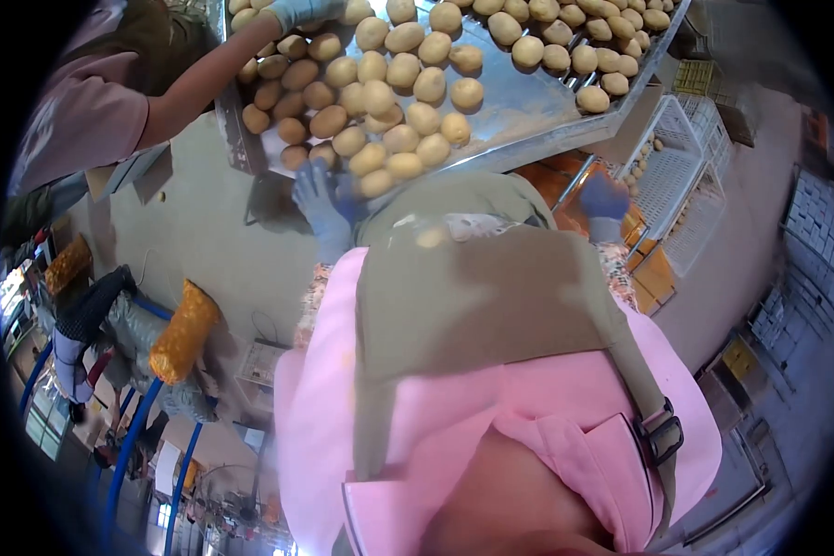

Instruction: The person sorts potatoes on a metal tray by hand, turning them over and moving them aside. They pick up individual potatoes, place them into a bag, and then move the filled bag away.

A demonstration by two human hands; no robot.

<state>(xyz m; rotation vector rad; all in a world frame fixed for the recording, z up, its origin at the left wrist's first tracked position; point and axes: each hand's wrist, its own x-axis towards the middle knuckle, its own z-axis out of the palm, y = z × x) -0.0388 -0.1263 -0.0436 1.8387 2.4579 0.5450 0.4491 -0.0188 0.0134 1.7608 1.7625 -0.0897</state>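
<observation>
Metal table [519, 111]: across the top of the view, raised rim along its near edge, bare metal between two groups of potatoes.

Apron [477, 306], olive green, over a pink shirt [315, 408]: worn by the person, reaching up to the near rim.

Co-worker [88, 120]: at upper left, pink sleeve, arm stretched over the table's left side; their gloved hand [306, 7] lies at the potatoes by the top edge of the view, partly cut off.

White plastic crates [672, 185]: open lattice, right of the table, potatoes visible inside; orange boxes [653, 278] close by.

Mesh sack [183, 332], orange and filled: at left, near blue rails [134, 435]; a second filled sack [68, 263] farther left.

Left hand [327, 199], in a blue-grey glove: at the table's near left edge, just beside the closest potatoes, fingers spread and pointing forward. Contact with a potato cannot be told.

Right hand [605, 196], in a blue-purple glove: beyond the right end of the near rim, between table and crates, above the orange boxes; blurred, so finger position and any hold cannot be told.

Potatoes [404, 70]: the larger near group covers the left and middle of the tabletop, browner at left, yellower at centre; the other group lies at upper right, partly over metal bars [579, 79].
</observation>
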